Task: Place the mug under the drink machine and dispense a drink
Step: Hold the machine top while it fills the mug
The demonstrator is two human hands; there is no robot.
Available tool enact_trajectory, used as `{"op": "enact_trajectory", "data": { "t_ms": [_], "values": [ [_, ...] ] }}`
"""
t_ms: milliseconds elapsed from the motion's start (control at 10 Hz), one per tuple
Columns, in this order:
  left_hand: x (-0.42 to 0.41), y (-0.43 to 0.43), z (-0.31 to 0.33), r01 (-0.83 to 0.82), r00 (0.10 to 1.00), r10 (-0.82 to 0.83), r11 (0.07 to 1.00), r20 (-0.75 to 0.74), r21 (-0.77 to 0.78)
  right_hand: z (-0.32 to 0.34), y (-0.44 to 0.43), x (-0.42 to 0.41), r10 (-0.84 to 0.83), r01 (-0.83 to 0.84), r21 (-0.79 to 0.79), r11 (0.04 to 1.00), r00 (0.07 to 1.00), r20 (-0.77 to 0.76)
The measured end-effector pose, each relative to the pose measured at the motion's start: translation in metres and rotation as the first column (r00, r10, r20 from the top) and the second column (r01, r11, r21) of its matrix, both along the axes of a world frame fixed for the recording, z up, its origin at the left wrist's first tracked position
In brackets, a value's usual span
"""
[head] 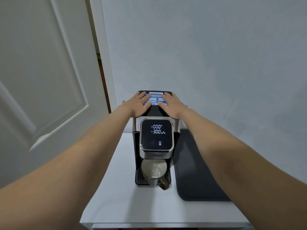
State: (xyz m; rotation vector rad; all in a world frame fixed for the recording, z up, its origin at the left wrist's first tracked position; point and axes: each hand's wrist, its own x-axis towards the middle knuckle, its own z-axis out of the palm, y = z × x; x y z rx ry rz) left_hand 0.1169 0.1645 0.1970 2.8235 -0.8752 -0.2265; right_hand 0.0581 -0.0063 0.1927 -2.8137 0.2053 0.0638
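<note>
A black and silver drink machine (156, 153) stands on a white table (119, 196). Its lit screen (157, 133) reads 000 and 300 ml. Under the spout a grey-brown mug (153, 173) sits on the drip tray (138, 178), handle toward me on the right, and a thin stream of water falls into it. My left hand (141, 103) and my right hand (171, 104) lie flat, palms down, on the machine's top at the back, partly covering a blue label (155, 97). Neither hand holds anything.
A dark mat (196, 171) lies on the table right of the machine. A white panelled door (41, 80) stands at the left, next to the table. A pale wall (199, 47) rises behind the machine. The table's front edge (166, 225) is close to me.
</note>
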Motion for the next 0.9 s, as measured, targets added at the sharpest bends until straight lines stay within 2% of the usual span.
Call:
{"op": "enact_trajectory", "data": {
  "t_ms": [900],
  "values": [
    [0.0039,0.0003,-0.0021,0.012,1.0,-0.012,1.0,0.003,-0.005,0.0014,0.0018,-0.0016,-0.011,0.011,0.008,1.0,1.0,0.003]
  ]
}}
